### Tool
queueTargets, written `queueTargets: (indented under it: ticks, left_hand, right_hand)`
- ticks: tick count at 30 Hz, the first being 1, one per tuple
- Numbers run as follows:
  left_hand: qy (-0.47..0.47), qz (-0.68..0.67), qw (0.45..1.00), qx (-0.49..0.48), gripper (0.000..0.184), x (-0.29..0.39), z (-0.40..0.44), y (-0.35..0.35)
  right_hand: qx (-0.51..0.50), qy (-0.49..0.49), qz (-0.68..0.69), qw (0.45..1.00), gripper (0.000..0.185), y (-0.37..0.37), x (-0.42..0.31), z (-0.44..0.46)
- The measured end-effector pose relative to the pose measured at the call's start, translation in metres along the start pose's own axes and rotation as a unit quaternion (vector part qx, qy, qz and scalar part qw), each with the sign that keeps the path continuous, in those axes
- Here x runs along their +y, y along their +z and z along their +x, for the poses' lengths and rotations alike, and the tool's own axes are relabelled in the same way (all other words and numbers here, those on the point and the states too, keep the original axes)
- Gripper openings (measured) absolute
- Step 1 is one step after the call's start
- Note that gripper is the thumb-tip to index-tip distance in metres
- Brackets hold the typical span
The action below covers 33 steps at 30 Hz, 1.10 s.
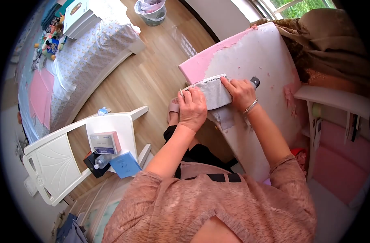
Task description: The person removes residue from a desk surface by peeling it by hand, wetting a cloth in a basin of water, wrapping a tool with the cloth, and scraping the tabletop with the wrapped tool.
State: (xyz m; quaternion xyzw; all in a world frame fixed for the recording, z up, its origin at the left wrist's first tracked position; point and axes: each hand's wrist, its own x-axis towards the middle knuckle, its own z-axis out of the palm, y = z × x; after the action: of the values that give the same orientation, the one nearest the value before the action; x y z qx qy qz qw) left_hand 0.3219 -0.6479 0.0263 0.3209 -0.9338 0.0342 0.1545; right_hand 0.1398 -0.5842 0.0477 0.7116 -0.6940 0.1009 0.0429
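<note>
A grey cloth with a white strip and dark specks along its top edge is stretched between my hands over the desk's edge. My left hand pinches its left end, fingers curled. My right hand is closed at its right end, with the index finger along the top edge. From behind the right hand sticks out the black end of a tool with a hole in it; the rest is hidden. Beneath lies the desktop, whitish with pink surface left along the border. A greyish flap hangs under the cloth.
Pink scraps lie on the desktop near a shelf. To the left, a white chair carries boxes and a plastic bottle. A bed and a bin stand farther off.
</note>
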Motion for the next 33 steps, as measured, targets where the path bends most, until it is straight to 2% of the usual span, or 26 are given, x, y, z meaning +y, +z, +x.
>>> queueTargets:
  ticks: [4, 9, 10, 12, 15, 17, 21, 23, 25, 30, 33]
  left_hand:
    - [0.038, 0.025, 0.998, 0.046, 0.028, 0.002, -0.008, -0.009]
    - [0.032, 0.024, 0.998, 0.047, 0.027, -0.016, 0.015, 0.003]
    - [0.033, 0.000, 0.998, 0.054, 0.027, -0.018, 0.015, 0.002]
    - [0.045, -0.017, 0.998, 0.032, 0.026, -0.018, 0.011, -0.006]
    - [0.058, 0.006, 0.996, 0.070, 0.026, -0.014, 0.000, -0.006]
    - [0.052, 0.003, 0.996, 0.075, 0.026, -0.018, 0.009, 0.000]
    - [0.031, -0.004, 0.999, 0.022, 0.028, -0.023, 0.016, 0.009]
    - [0.020, -0.071, 0.996, -0.054, 0.028, -0.021, 0.011, 0.001]
    - [0.055, -0.039, 0.997, 0.042, 0.027, -0.012, 0.000, -0.007]
    - [0.001, -0.094, 0.996, 0.007, 0.025, -0.021, 0.015, 0.000]
    - [0.012, -0.050, 0.998, 0.044, 0.025, -0.028, 0.023, 0.009]
  right_hand:
    - [-0.004, 0.023, 0.002, 1.000, 0.037, -0.002, -0.009, -0.015]
    - [0.012, 0.024, -0.003, 1.000, 0.037, 0.009, 0.000, 0.006]
    - [0.001, 0.029, 0.007, 1.000, 0.045, 0.008, -0.003, 0.003]
    - [-0.009, 0.040, 0.005, 0.999, 0.045, 0.004, -0.010, -0.011]
    - [-0.024, 0.045, 0.008, 0.999, 0.047, 0.004, -0.014, -0.014]
    - [-0.007, 0.058, -0.006, 0.998, 0.037, 0.003, -0.014, -0.003]
    - [-0.023, 0.044, -0.002, 0.999, 0.037, 0.000, -0.007, 0.012]
    - [-0.026, 0.045, 0.000, 0.999, 0.038, 0.002, -0.008, -0.005]
    - [-0.046, 0.055, 0.021, 0.997, 0.046, -0.004, -0.013, -0.021]
    - [-0.055, 0.075, -0.012, 0.996, 0.037, -0.005, -0.013, 0.003]
    - [-0.049, 0.060, -0.004, 0.997, 0.036, -0.003, -0.009, 0.015]
